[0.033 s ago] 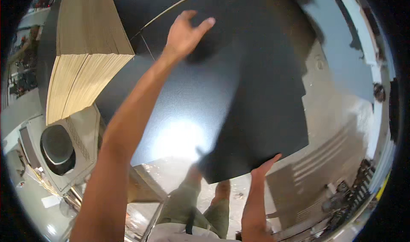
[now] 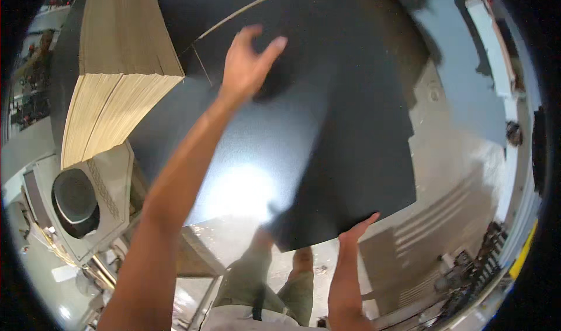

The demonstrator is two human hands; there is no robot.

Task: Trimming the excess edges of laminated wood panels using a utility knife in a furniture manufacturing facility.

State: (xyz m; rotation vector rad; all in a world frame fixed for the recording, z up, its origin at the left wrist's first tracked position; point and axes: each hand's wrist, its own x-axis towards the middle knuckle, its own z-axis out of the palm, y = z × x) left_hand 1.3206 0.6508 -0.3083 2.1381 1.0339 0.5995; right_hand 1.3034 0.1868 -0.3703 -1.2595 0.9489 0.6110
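Observation:
A large, smooth black sheet [image 2: 365, 150] spreads across the middle of the view, with a bright glare on its near left part. At its near edge my right hand [image 2: 355, 230] is closed on the sheet; the fingers underneath are hidden. My left hand [image 2: 242, 68] is over the sheet's far left part, with thumb and fingers apart and nothing in them. Some motion blur softens it, and whether it touches the surface I cannot tell. A dark shadow lies beside that hand.
A thick stack of thin tan sheets [image 2: 125, 38] rises at the left. Below it is a pale machine panel [image 2: 111, 190] with a round dark part [image 2: 76, 195]. A blue-grey surface [image 2: 467, 91] and assorted equipment [image 2: 461, 275] line the right side.
My left hand has come slightly nearer and to the left. The black sheet's right edge and my right hand appear a little further left.

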